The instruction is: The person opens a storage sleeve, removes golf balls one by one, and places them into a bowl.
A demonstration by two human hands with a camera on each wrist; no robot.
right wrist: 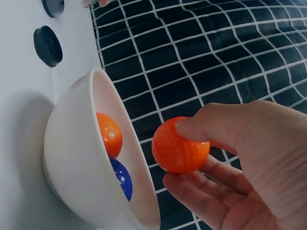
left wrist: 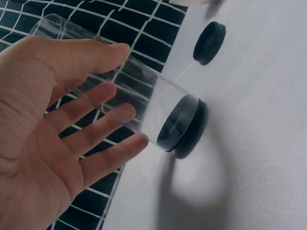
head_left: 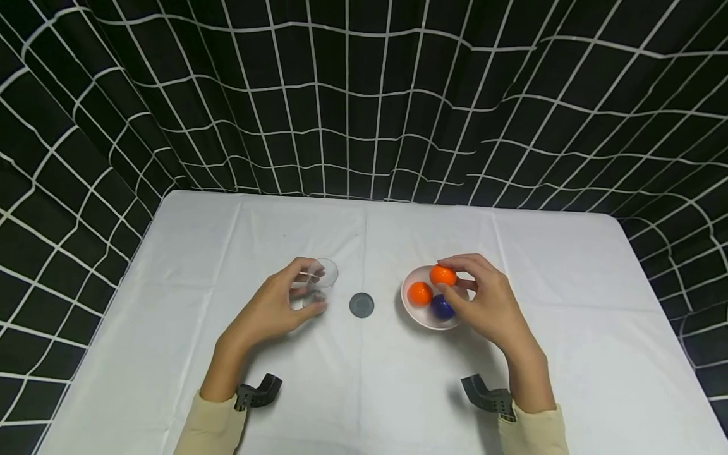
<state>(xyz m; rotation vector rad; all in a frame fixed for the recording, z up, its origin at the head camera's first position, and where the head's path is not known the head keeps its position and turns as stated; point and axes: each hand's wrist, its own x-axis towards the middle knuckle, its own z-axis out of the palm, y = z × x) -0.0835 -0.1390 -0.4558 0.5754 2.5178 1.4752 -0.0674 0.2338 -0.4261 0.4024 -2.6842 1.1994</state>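
Observation:
My left hand holds an upright clear plastic cylinder with a dark bottom, thumb on one side and fingers on the other. The bottom of the cylinder is close over the white tablecloth. With thumb and fingertips, my right hand pinches an orange ball above the rim of a white bowl. Inside that bowl lie a second orange ball and a dark blue ball.
A dark round cap lies on the white tablecloth between the cylinder and the bowl. Behind the table's far edge hangs a black curtain with a white grid.

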